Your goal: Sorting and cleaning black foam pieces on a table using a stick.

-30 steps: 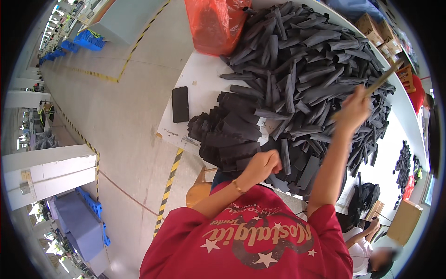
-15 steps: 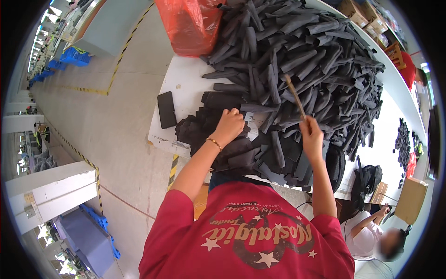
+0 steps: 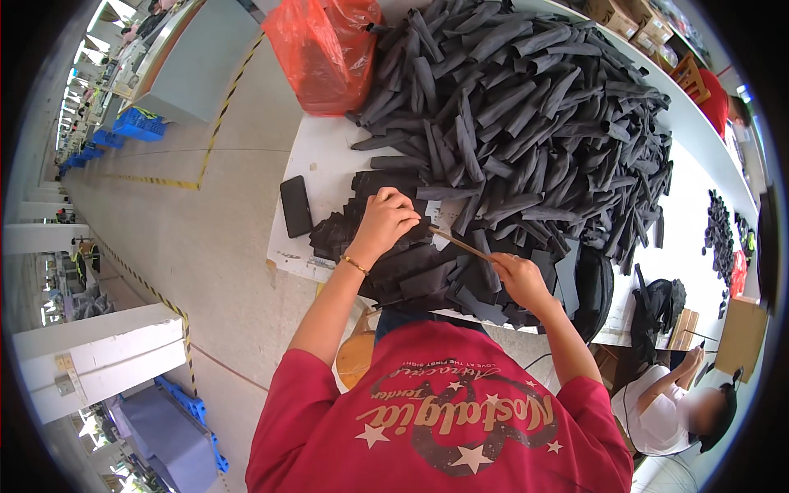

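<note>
The thin wooden stick (image 3: 460, 244) now lies low and nearly flat over the stack of flat black pieces (image 3: 394, 263) at the near edge of the white table (image 3: 316, 156); a second ago it was up in the air over the far right of the heap, half a second ago it was coming down steeply, and now its far tip meets the left hand; the right hand (image 3: 519, 278) has come back toward the body and pinches the near end, fingers closed on the stick; the left hand (image 3: 385, 220) has slid up from the near edge onto the top of the stack, fingers curled down and pressed together on a black piece right where the stick's tip arrives, though whether they grip the piece or just pin it I cannot tell; so the reach into the pile is over and, by my reading, the work has moved to the stack itself, stick and piece being brought together; beyond the stack, the big heap of dark rolled strips (image 3: 534, 107) fills the middle and far side of the table; a black phone (image 3: 295, 205) lies at the left edge, just beside the stack; a red plastic bag (image 3: 325, 49) sits at the far left corner; off the right end, another person in white (image 3: 666, 403) sits bent over separate work.
</note>
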{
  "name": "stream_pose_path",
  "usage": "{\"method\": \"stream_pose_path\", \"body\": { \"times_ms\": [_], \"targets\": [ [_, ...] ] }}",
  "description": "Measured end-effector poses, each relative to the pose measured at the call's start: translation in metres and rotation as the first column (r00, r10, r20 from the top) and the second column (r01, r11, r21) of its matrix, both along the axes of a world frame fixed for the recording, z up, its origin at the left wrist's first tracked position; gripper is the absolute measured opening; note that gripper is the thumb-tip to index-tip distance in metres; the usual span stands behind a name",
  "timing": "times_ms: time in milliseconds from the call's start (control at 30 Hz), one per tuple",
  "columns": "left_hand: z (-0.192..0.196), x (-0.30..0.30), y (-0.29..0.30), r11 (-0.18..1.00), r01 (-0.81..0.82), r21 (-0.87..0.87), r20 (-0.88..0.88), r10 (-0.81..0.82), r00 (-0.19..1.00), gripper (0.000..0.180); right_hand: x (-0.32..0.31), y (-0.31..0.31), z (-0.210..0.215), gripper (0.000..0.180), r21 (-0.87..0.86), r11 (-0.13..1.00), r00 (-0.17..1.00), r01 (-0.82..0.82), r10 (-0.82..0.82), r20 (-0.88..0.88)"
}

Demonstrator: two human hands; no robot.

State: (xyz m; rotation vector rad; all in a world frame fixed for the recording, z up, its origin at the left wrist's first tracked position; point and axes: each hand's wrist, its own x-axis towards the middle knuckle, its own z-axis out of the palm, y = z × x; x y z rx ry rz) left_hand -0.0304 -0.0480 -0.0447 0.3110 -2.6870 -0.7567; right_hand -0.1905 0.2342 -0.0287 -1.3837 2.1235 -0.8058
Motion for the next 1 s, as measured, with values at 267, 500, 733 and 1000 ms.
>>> {"method": "stream_pose_path", "body": {
  "times_ms": [267,500,733,1000],
  "targets": [
    [0.038,-0.012,0.068,0.986,0.095,-0.134,-0.133,-0.113,0.985,0.03,0.032,-0.05,-0.023,0.027,-0.008,0.994,0.935,0.106,-0.097,0.341],
    [-0.023,0.018,0.089,-0.451,0.236,0.861,0.115,0.624,0.773,0.028,0.082,-0.064,-0.028,0.03,-0.092,0.986,0.892,0.137,-0.082,0.445],
    [-0.003,0.005,0.094,-0.402,0.188,0.896,0.216,0.766,0.606,0.026,0.108,-0.075,-0.027,0.016,-0.111,0.962,0.918,0.25,-0.199,0.343],
    [0.035,0.035,-0.026,-0.011,0.112,0.994,-0.03,0.934,0.356,0.032,0.106,0.038,-0.056,0.012,-0.267,0.957,0.965,-0.11,0.167,0.2]
  ]
}}
